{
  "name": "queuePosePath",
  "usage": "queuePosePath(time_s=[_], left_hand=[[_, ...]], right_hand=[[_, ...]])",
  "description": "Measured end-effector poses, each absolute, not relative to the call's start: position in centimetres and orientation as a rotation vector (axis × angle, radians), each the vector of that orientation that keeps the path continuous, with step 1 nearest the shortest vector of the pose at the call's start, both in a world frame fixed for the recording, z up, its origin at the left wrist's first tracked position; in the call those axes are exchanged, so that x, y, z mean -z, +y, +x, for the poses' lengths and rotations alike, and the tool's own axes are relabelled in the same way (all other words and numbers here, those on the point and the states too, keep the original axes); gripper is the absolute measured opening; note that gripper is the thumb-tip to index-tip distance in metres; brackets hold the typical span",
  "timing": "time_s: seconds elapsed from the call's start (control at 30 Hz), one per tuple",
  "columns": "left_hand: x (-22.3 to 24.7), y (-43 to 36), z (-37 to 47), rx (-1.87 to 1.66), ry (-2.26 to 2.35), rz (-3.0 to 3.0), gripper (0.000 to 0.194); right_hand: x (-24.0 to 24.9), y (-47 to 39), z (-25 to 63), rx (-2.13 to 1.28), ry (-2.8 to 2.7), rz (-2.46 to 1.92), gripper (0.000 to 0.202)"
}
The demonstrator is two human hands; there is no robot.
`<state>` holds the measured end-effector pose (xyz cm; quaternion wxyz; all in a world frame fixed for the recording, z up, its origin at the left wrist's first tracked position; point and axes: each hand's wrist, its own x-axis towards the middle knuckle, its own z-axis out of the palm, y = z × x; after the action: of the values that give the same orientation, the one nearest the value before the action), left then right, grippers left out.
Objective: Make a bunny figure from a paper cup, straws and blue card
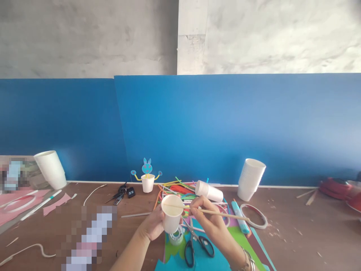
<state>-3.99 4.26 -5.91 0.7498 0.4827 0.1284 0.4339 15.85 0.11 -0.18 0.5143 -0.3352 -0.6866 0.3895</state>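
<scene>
My left hand (153, 224) is wrapped round a white paper cup (172, 220), its open mouth tilted toward me. My right hand (207, 216) pinches a thin wooden stick (222, 214), whose far end reaches into the cup's mouth. Below the hands, black-handled scissors (193, 239) lie with their blades upward in view on blue and green paper (203, 261). A clear tape roll (176, 237) sits just under the cup. Behind the hands stands a finished-looking cup figure (147, 183) with a blue rabbit head and yellow arms.
Coloured pipe cleaners (169, 188) lie behind the hands beside a toppled cup stack (208, 191). Cup stacks stand at right (251, 178) and left (50, 169). Keys (121, 194) lie left; a white tape ring (254, 216) and blue roll (240, 217) lie right. A blue panel (225, 124) stands behind.
</scene>
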Motion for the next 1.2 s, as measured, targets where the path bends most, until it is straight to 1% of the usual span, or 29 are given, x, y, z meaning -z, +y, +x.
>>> queuePosePath(time_s=[0.13, 0.5, 0.7, 1.03, 1.2], left_hand=[[5.69, 4.12, -3.98, -0.947, 0.283, 1.04, 0.078], [6.06, 4.29, -4.08, -0.955, 0.305, 0.994, 0.077], [5.89, 4.12, -4.09, -0.953, 0.289, 1.018, 0.081], [5.74, 4.15, -4.04, -0.946, 0.264, 1.033, 0.079], [5.56, 3.99, -4.02, -0.939, 0.29, 1.035, 0.081]], right_hand=[[0.12, 0.14, 15.73, -0.98, -1.608, -0.791, 0.022], [0.29, 0.3, 15.69, -1.064, -1.538, -0.767, 0.023], [0.38, 0.31, 15.82, -1.077, -1.543, -0.751, 0.021], [0.28, 0.2, 15.71, -1.042, -1.57, -0.767, 0.023], [0.77, 0.26, 15.31, -0.977, -1.594, -0.735, 0.018]])
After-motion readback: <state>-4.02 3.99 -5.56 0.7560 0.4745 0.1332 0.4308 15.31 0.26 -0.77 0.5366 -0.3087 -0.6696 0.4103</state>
